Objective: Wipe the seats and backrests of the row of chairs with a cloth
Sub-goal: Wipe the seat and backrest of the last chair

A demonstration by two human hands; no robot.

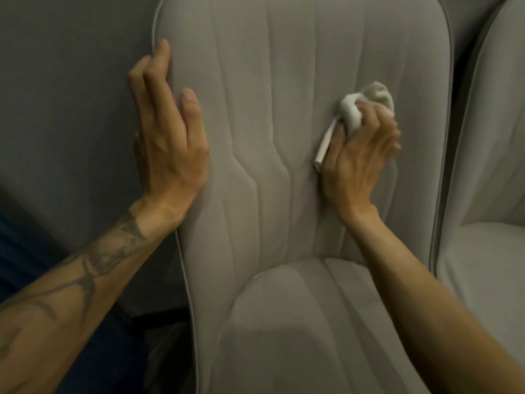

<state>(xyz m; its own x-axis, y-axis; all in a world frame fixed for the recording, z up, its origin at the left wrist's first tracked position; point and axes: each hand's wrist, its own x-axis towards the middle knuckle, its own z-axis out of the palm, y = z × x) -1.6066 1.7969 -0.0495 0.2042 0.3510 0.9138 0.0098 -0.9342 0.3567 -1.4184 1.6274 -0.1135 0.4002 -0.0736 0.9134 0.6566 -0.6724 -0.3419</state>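
your tattooed forearm (71, 294) crosses beside the grey seat (298, 322); your left hand (167, 143), its grip apart with fingers straight, rests flat on the left edge of the backrest (270, 81); your right hand (358, 155), its grip clamped on the bunched white cloth (358, 109), presses it against the backrest's right-centre panel; a second chair (488, 166) stands just beside, right.

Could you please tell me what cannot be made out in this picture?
Head view, backrest: the top is cut off by the upper edge.
Head view, neighbouring chair: mostly cut off by the right edge.
Head view, cloth: partly hidden inside the right hand, and blurred.
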